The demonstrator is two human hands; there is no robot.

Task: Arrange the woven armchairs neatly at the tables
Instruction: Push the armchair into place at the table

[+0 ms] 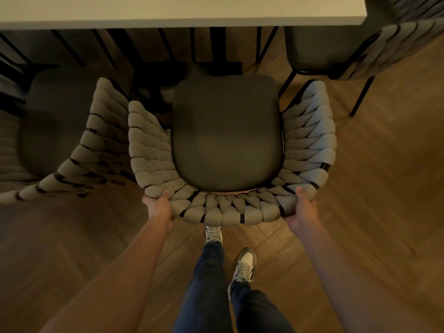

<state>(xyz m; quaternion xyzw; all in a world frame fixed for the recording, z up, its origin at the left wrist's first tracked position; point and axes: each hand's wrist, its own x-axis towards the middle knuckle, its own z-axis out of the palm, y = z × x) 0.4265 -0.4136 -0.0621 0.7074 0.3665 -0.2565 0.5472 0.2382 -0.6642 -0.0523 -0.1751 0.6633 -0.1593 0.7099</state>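
Floor: herringbone wood floor [374, 193] in warm brown, running under all the furniture.
Table: pale table [182, 10] across the top of the view, its dark legs in shadow beneath.
Left armchair: a woven armchair [79, 152] at the left, dark seat cushion toward the table, its padded woven arm just beside the middle chair's arm.
Left hand: the left hand [159, 207] holds the back-left corner of the middle chair's rim; thumb on top of the weave, the other fingers curled under and hidden.
Middle armchair: the held armchair [228, 133] faces the table, front of its dark seat near the table edge, pale woven band curving around back and sides.
Feet: two light sneakers [243, 265] and dark trousers just behind the chair back.
Right hand: the right hand [303, 210] grips the back-right corner likewise, thumb over the weave, fingers wrapped beneath.
Right armchair: a third woven chair [384, 51] at the table's right end, apart from the held one.
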